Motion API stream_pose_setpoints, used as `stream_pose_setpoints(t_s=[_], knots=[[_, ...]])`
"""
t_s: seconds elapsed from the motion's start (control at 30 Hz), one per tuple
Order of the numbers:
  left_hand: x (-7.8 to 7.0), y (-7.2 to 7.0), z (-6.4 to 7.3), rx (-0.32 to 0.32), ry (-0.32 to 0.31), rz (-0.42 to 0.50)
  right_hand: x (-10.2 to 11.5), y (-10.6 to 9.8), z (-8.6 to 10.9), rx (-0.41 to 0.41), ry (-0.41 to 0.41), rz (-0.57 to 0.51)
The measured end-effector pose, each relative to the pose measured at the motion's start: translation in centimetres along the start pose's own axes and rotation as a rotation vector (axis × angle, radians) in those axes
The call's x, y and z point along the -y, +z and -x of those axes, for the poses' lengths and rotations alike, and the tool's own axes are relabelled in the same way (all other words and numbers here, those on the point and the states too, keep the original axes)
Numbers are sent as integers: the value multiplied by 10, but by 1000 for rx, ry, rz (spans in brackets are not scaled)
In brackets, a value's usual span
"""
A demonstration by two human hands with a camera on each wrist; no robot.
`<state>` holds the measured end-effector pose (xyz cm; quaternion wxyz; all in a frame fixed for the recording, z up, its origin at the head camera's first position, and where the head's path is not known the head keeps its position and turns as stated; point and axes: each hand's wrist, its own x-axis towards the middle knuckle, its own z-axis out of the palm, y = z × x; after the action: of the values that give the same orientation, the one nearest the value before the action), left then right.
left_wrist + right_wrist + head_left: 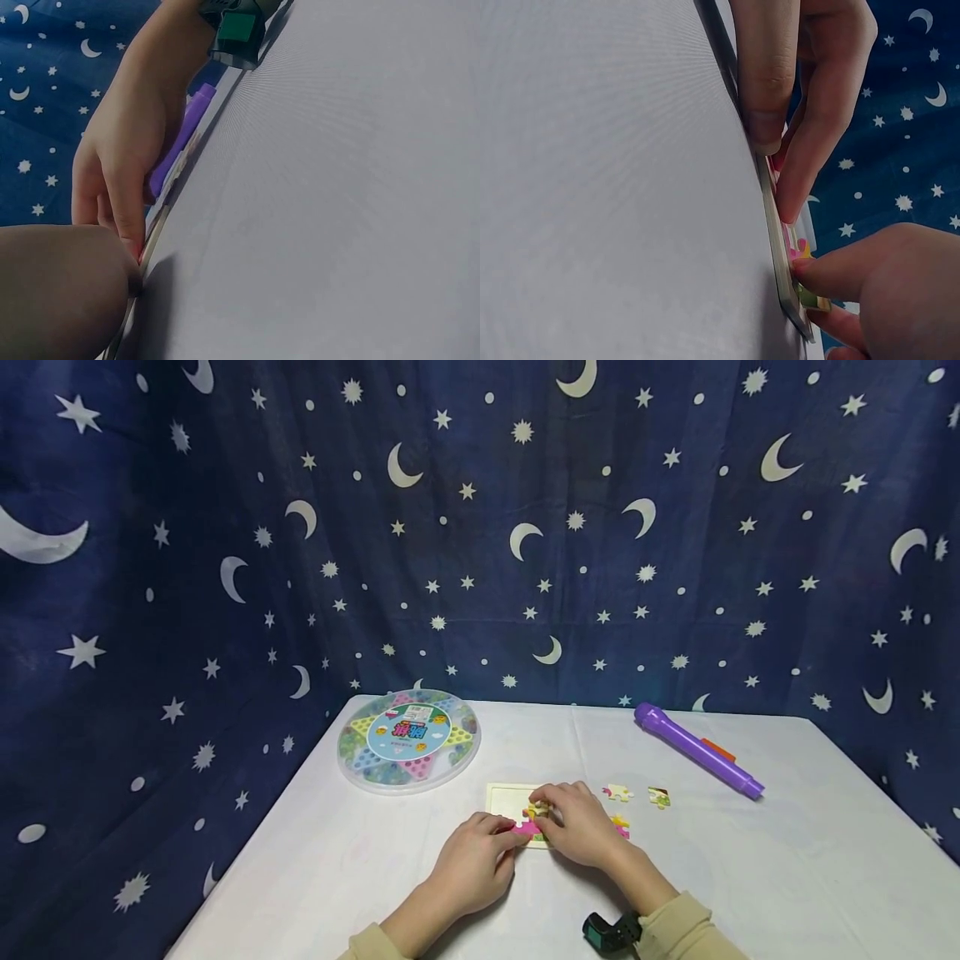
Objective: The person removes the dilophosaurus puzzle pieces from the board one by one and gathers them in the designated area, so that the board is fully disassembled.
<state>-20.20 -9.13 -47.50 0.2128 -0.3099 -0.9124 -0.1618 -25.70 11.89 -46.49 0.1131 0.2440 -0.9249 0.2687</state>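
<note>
We pinch a piece with our right grip over the tray, in from the far edge of the worktop; our left grip, released, touches pink pieces by the tray's near edge

Wide gap on far side of tbl btwn round game box (far left) & purple tube (far right), w/ room to reach tray. Near side's blocked: left hand & right hand crowd it, w/ blk wrist unit jutting nearer still. Loose pcs obstruct tray's right.
</note>
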Motion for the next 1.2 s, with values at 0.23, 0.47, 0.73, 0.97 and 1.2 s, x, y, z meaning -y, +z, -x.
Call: stream_pose_setpoints(t_s=[0.23,0.47,0.73,0.97,1.2], knots=[[0,-1,0,3,-9,4,-1,-2,-1,-9,13,-31],[0,-2,-1,7,-16,12,-1,-4,0,-12,48,-53],[0,0,0,3,-24,10,-3,-3,1,-3,68,-68],[-1,1,2,-6,-23,11,-6,-2,1,5,53,-79],[0,1,1,-5,-19,10,-7,-5,1,27,44,-104]])
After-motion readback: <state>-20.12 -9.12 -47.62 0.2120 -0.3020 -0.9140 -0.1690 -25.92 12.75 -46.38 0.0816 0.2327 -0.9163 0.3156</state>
